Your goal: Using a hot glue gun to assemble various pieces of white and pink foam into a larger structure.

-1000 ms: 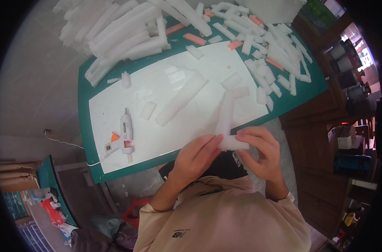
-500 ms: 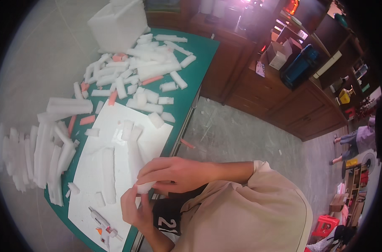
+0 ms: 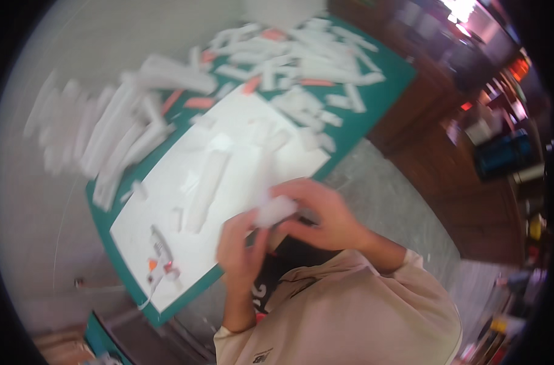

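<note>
In front of my body, near the edge of the white board (image 3: pixel 148 210), both hands hold a small white foam block (image 3: pixel 277 210). My left hand (image 3: pixel 241 243) pinches its left side with thumb and fingers. On the right side, the fingers of my right hand (image 3: pixel 322 213) close around it from above and below. Just beyond the hands a long white foam strip (image 3: pixel 265 155) lies on the board, blurred. Another long foam strip (image 3: pixel 207 190) and a short foam block (image 3: pixel 176 219) rest to its left. What looks like a glue gun (image 3: pixel 161 246) lies near the board's lower left.
The board lies on a green table (image 3: pixel 374 112). A heap of white foam offcuts (image 3: pixel 322 61) with some pink strips (image 3: pixel 199 103) covers the far end. Long foam bars (image 3: pixel 106 128) are piled at the left edge. A dark wooden cabinet (image 3: pixel 441 164) stands to the right.
The view has swung, so the table sits further right and is blurred. My right hand has drawn back from over the foam block to its right side, and more of the block shows.
</note>
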